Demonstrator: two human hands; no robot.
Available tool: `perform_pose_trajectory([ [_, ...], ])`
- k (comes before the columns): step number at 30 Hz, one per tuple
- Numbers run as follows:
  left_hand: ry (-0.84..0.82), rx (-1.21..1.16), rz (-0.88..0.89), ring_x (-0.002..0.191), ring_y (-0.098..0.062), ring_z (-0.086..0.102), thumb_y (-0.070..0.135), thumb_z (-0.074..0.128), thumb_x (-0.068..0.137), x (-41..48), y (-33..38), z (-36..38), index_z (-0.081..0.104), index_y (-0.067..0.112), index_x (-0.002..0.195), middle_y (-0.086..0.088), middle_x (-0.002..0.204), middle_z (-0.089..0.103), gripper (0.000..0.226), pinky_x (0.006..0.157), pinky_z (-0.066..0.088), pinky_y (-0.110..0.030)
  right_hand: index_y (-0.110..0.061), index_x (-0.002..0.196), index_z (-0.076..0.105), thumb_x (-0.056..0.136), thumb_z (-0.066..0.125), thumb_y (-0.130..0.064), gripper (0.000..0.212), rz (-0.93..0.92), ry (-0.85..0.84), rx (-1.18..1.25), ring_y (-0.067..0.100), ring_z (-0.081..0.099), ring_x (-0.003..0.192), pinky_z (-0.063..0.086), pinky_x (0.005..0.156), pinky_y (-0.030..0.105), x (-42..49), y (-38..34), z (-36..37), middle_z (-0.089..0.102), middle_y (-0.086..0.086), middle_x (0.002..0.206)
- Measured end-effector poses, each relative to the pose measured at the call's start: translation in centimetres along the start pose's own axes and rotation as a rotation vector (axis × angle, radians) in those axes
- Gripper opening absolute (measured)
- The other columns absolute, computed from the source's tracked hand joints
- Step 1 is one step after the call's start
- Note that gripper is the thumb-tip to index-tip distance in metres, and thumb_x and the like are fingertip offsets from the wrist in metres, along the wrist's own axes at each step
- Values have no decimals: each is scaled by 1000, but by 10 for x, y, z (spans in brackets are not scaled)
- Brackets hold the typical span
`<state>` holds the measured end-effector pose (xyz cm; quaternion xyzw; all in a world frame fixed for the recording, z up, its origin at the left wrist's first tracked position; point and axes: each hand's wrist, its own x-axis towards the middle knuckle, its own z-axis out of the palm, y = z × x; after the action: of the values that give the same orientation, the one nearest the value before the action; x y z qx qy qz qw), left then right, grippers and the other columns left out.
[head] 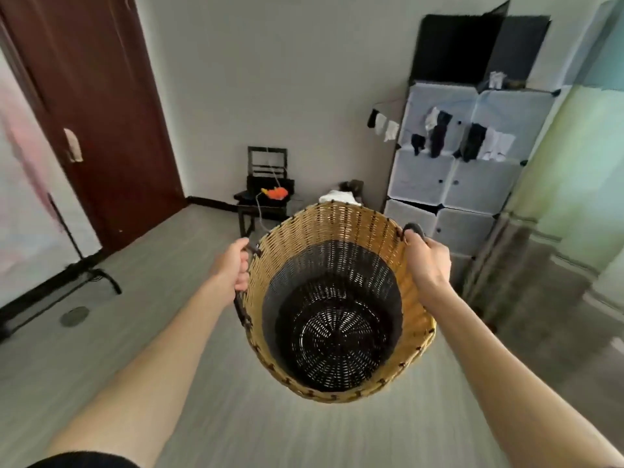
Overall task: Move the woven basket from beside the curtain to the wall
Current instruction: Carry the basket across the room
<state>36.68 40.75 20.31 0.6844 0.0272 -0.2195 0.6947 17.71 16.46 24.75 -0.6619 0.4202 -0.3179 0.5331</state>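
Note:
The woven basket point(324, 228) is round, tan at the top and black lower down, and empty inside. It hangs in the air in front of me, above the grey floor. My left hand point(233, 265) grips the dark handle on its left rim. My right hand point(427, 263) is closed around the dark handle on its right rim. The white wall point(270, 89) stands ahead, beyond the basket. A pale green curtain point(580, 163) hangs at the right edge.
A dark chair point(265, 194) with an orange item stands against the wall ahead. A white cube cabinet point(456, 170) with socks hung on it sits at the right. A dark brown door point(98, 106) and a black stand point(87, 265) are on the left.

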Motion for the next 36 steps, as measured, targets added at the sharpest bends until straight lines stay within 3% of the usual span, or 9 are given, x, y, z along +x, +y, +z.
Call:
perform_pose_trajectory([
  [4, 220, -5, 49, 35, -8, 18, 37, 52, 93, 9, 21, -131, 45, 25, 68, 8, 45, 26, 28, 32, 14, -20, -11, 99, 74, 88, 57, -46, 40, -18, -165, 27, 25, 64, 76, 46, 69, 34, -38, -23, 138, 70, 5, 84],
  [5, 263, -12, 65, 36, -7, 18, 35, 53, 92, 9, 26, -164, 56, 24, 80, 7, 47, 31, 17, 33, 14, -21, -11, 101, 75, 85, 57, -49, 45, -20, -206, 24, 27, 65, 82, 48, 74, 36, -49, -28, 174, 72, 7, 89],
  [7, 364, -26, 89, 38, -7, 19, 31, 55, 91, 13, 34, -221, 61, 9, 114, -3, 57, 58, 32, 34, 15, -21, -12, 103, 75, 85, 57, -50, 45, -28, -280, 37, 29, 68, 90, 52, 84, 41, -69, -38, 235, 75, 9, 96],
  [8, 422, -49, 93, 37, -7, 20, 30, 57, 90, 16, 36, -248, 62, 6, 116, -6, 62, 64, 36, 34, 15, -21, -13, 100, 75, 87, 58, -48, 41, -34, -321, 44, 30, 69, 91, 53, 85, 43, -80, -43, 262, 75, 10, 95],
  [10, 501, -82, 100, 34, -9, 19, 30, 61, 85, 18, 41, -306, 65, 15, 89, 4, 45, 43, 16, 35, 13, -22, -15, 97, 75, 90, 59, -44, 34, -53, -399, 58, 29, 70, 87, 53, 80, 40, -107, -54, 318, 75, 8, 88],
  [12, 581, -117, 102, 33, -10, 19, 29, 61, 85, 21, 46, -365, 55, 16, 76, 8, 41, 27, 17, 35, 13, -21, -12, 100, 73, 93, 58, -41, 33, -56, -485, 69, 24, 65, 76, 49, 69, 35, -133, -65, 375, 70, 4, 81],
  [17, 728, -189, 110, 30, -10, 17, 27, 60, 86, 21, 44, -470, 51, 18, 78, 8, 39, 25, 15, 33, 12, -19, -13, 78, 60, 95, 58, -36, 29, -87, -648, 58, 14, 40, 56, 32, 53, 31, -187, -83, 485, 51, 2, 67],
  [27, 1081, -245, 70, 34, -12, 22, 28, 62, 83, 28, 41, -636, 54, 15, 72, 6, 41, 31, 19, 39, 19, -25, -9, 74, 59, 94, 60, -32, 31, -157, -957, 35, 18, 44, 57, 33, 54, 35, -283, -115, 693, 53, 3, 64],
  [36, 1314, -328, 60, 39, -14, 21, 26, 60, 84, 38, 41, -750, 46, 16, 64, 5, 42, 30, 27, 43, 16, -29, -19, 59, 37, 95, 59, -28, 43, -190, -1222, 2, 15, 26, 49, 21, 51, 31, -361, -143, 845, 32, -4, 51],
])
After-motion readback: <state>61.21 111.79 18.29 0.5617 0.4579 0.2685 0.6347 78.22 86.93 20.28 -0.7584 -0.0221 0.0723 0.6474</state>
